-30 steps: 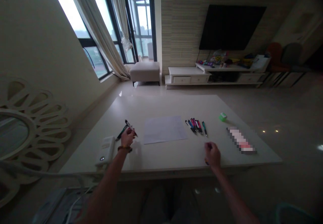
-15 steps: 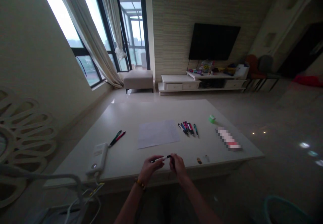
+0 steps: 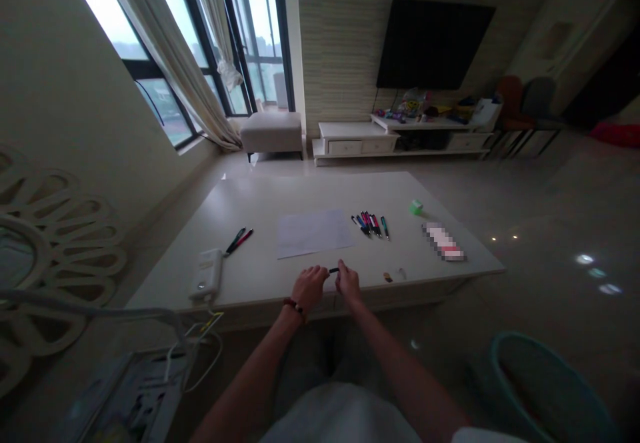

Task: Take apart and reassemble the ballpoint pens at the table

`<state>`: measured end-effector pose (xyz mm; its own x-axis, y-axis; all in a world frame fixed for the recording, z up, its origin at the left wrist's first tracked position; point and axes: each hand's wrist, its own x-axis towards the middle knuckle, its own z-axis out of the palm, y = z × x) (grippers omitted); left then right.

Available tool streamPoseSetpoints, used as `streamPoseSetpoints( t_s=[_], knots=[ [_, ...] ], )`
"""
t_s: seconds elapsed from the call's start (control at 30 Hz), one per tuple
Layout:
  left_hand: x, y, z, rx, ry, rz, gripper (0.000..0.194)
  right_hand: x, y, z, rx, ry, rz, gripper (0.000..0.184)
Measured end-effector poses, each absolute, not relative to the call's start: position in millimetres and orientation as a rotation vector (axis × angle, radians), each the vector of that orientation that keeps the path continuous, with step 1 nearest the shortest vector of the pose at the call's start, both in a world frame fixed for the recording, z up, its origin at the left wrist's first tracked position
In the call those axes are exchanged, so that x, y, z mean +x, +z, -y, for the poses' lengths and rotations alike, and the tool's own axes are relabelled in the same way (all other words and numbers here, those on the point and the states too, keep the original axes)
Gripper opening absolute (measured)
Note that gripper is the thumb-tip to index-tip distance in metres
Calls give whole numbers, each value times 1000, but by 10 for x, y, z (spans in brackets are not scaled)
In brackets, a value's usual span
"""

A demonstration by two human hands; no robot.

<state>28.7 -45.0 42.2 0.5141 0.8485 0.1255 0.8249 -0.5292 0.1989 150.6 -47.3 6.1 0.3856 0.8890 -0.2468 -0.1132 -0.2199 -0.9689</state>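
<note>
A pen [image 3: 334, 270] is held between my two hands above the table's near edge; only a short dark stretch of it shows. My left hand [image 3: 309, 287] wraps round one end, a beaded bracelet on its wrist. My right hand [image 3: 347, 281] pinches the other end. Just beyond lies a sheet of white paper [image 3: 315, 233], flat on the white table [image 3: 260, 276]. Several pens [image 3: 369, 224] in mixed colours lie in a group right of the paper. To the left, a red pen [image 3: 242, 242] rests beside a dark green one [image 3: 235, 238].
A white power strip [image 3: 207, 274] with cables sits at the table's left. On the right are a small green object [image 3: 415, 207], a blurred-out phone-shaped item [image 3: 443, 241] and a small brown piece [image 3: 387, 277]. A teal bin [image 3: 500, 363] stands on the floor at lower right.
The view has tilted down. My left hand has turned and closed over its end of the pen, covering the white barrel that showed before. My right hand still grips the other end.
</note>
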Motion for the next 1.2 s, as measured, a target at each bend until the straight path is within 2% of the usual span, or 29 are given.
streamPoseSetpoints(
  t_s=[0.17,0.37,0.53,0.6,0.77,0.87,1.2],
  knots=[
    [309,389,420,2460,296,-1539,35,1550,90,418,-1558,1081,960,43],
    [263,360,118,2133,237,-1348,53,1651,41,334,-1445,1145,1128,45],
    [172,244,16,2318,338,-1425,28,1784,-8,204,-1332,1404,1155,37],
    [167,182,22,2394,311,-1461,24,1837,-18,153,-1312,1462,1214,33],
    [168,41,49,2505,343,-1520,20,1892,-41,43,-1393,1381,1346,38],
    [150,-17,54,2533,402,-1512,19,1896,-54,-8,-1379,1345,1401,28],
    [136,-53,82,2504,462,-1573,19,1874,-43,-73,-1343,1352,1467,32]
  ],
)
